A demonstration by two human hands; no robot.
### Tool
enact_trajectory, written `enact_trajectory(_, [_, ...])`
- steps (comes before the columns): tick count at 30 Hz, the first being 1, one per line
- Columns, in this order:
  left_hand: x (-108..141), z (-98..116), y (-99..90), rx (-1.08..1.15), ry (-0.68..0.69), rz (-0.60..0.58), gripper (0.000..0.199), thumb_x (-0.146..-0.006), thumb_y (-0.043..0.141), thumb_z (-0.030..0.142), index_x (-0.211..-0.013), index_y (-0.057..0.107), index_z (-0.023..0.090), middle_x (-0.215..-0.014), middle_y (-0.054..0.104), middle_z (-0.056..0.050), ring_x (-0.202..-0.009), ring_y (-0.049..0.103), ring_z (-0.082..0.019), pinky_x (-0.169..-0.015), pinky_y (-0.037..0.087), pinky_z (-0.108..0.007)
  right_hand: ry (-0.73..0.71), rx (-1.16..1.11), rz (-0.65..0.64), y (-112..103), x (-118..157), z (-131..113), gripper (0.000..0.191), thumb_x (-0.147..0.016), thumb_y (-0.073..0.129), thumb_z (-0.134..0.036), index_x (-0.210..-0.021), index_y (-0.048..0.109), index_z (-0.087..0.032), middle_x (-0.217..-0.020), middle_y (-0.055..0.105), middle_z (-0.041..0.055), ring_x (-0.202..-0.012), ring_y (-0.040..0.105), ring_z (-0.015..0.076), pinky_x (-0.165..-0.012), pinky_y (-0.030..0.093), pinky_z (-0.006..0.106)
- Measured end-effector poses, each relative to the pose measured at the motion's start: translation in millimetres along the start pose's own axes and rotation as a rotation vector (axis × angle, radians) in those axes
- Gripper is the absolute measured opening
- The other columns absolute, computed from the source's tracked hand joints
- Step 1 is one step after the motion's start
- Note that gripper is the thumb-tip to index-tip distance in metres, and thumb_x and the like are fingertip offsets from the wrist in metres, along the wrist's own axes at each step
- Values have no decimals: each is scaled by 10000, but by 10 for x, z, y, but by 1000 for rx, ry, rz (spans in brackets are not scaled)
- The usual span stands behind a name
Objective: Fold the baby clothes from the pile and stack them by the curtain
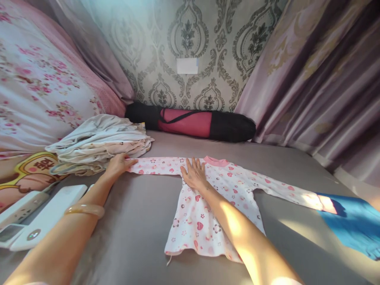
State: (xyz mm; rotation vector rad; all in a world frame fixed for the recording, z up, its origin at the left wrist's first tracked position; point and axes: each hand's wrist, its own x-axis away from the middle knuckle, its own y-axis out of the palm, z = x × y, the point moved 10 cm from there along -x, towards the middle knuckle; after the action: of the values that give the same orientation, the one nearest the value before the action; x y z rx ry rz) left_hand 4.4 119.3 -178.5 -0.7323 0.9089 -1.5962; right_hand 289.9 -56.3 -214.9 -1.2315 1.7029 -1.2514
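A child's long-sleeved shirt, white with pink hearts and flowers and a pink collar, lies spread on the grey surface. Its two sleeves stretch out to either side. My left hand pinches the cuff of the sleeve on the left. Flat against the shirt near that shoulder lies my right hand, fingers spread. The forearm below it covers part of the shirt's body. The other cuff rests over the edge of a blue cloth at the right.
A pile of pale clothes sits beyond my left hand. Along the wall lies a long black and red bag. White devices and a power strip lie at the left. Curtains hang on the right.
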Motion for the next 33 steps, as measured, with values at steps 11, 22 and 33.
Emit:
enact_trajectory(11, [287, 570, -11, -691, 100, 229, 351, -933, 422, 278, -1062, 600, 5, -1122, 611, -280, -1083, 577, -425, -815, 466, -477, -9, 6, 54, -34, 58, -35, 703, -972, 241, -596, -1538, 279, -179, -1607, 200, 150, -1475, 115, 344, -1158, 17, 535])
enact_trajectory(22, [1046, 2302, 1365, -42, 960, -170, 387, -893, 339, 171, -1188, 589, 147, -1179, 660, -134, -1101, 617, -231, -972, 470, -359, -65, -242, 214, -536, 258, 653, 505, -968, 259, -200, -1433, 433, -107, -1493, 441, 129, -1401, 349, 172, -1147, 261, 324])
enact_trajectory(33, [911, 2641, 2113, -287, 837, -197, 546, -983, 264, 382, -1440, 420, 128, -1519, 406, -153, -1426, 333, -274, -1162, 261, -454, 180, 178, 161, -541, 450, 1708, 631, -991, 287, -403, -1501, 294, -32, -1565, 299, 185, -1447, 232, 306, -1169, 177, 442])
